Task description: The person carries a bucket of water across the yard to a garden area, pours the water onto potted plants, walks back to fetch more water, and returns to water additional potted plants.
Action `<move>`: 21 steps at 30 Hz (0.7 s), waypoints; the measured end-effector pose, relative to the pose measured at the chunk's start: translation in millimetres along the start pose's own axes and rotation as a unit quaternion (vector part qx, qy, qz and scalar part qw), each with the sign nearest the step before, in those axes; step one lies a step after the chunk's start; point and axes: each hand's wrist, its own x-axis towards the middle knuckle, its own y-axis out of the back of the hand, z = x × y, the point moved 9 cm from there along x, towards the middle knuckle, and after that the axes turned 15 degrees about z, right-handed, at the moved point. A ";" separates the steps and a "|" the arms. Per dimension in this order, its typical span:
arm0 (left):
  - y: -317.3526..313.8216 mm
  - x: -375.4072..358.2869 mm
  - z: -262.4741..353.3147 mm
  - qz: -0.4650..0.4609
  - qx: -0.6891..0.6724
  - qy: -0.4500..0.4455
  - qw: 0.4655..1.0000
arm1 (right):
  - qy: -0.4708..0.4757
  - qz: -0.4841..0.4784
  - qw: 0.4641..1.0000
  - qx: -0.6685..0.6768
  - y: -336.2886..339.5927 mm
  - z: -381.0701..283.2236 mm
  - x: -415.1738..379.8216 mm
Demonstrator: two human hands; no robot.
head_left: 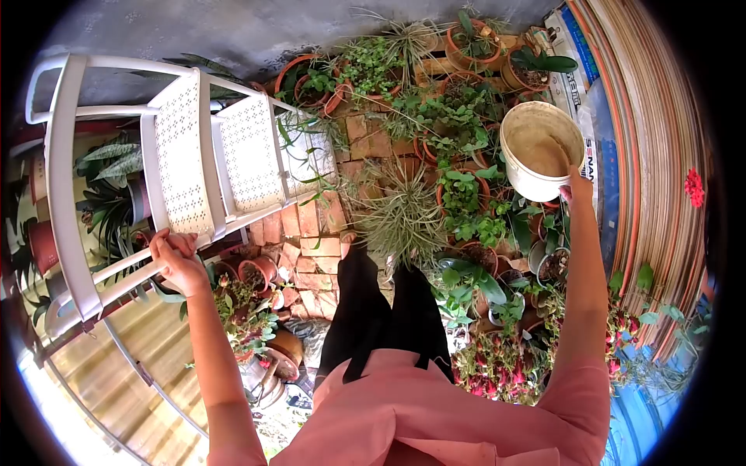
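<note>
In my right hand (573,186) is the rim of a white plastic bucket (530,182), tilted so that its stained inside shows. Dirty residue coats the bucket's bottom. My left hand (180,262) is closed at the side rail (128,273) of a white metal step frame (203,147) with perforated treads, its fingers curled over the bar. Below the bucket, potted leafy plants (466,194) crowd close to its side.
Brick paving (315,256) runs under my feet, with a spiky grassy plant (400,213) right ahead. Terracotta pots (474,50) line the grey wall. Stacked boards (653,155) stand along the right. Red-flowered plants (497,369) and small pots (258,273) flank my legs.
</note>
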 end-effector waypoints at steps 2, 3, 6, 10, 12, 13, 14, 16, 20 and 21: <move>-3.3 -2.4 5.8 -0.003 0.016 -0.010 1.000 | -0.005 0.006 1.000 0.001 19.5 2.6 -11.1; -4.2 -3.6 8.4 -0.004 0.023 -0.007 1.000 | -0.005 0.008 1.000 -0.007 29.1 2.3 -16.8; -3.1 -3.1 8.0 -0.024 0.023 -0.005 0.999 | -0.001 -0.001 1.000 -0.017 56.2 -0.5 -42.8; -3.1 0.4 9.1 -0.047 0.012 -0.029 0.998 | -0.021 -0.015 0.999 -0.024 84.0 10.6 -73.2; -1.5 -1.2 11.7 -0.050 0.001 -0.025 0.998 | -0.011 -0.013 1.000 -0.014 95.0 17.5 -84.1; 0.7 -0.4 9.0 -0.050 0.002 -0.014 0.999 | -0.006 -0.016 1.000 0.002 97.8 12.4 -100.8; 2.9 0.1 9.2 -0.053 0.001 -0.023 0.998 | -0.001 -0.010 1.000 0.010 100.3 12.1 -108.6; 6.8 1.1 9.2 -0.055 0.003 -0.026 0.998 | -0.006 -0.010 1.000 0.008 104.5 16.4 -114.4; 4.6 -1.0 13.6 -0.057 -0.024 -0.005 0.998 | -0.043 0.010 0.999 -0.014 106.9 32.6 -106.0; 3.6 -0.3 11.2 -0.061 -0.037 0.008 0.997 | -0.041 0.005 0.999 -0.008 104.8 28.7 -106.3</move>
